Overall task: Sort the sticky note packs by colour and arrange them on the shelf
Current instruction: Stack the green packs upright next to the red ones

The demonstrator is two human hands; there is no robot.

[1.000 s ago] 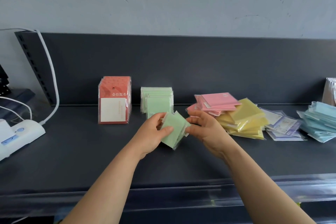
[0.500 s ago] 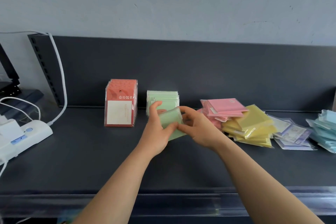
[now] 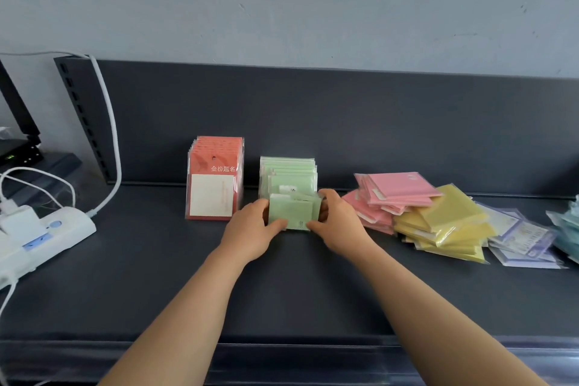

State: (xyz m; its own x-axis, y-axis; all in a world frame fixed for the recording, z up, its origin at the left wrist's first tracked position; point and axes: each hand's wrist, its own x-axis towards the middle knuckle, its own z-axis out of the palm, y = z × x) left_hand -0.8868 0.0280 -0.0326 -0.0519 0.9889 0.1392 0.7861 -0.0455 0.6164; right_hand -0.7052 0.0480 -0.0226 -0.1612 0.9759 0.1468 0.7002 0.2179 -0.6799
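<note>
On the dark grey shelf (image 3: 156,276), a row of red packs (image 3: 214,178) is standing upright by the back wall, left of the middle, with a white square showing on the front one. Just right of it, a row of pale green packs (image 3: 288,174) is standing the same way. A single green pack (image 3: 291,213) is sitting upright at the front of that row, the left grip (image 3: 250,229) and right grip (image 3: 338,226) pinching its two sides. Toward the shelf's right edge, loose heaps are lying flat and overlapping: pink packs (image 3: 398,194), yellow packs (image 3: 445,222) touching them, lilac-printed packs (image 3: 526,241), then blue packs (image 3: 567,229), only partly showing.
</note>
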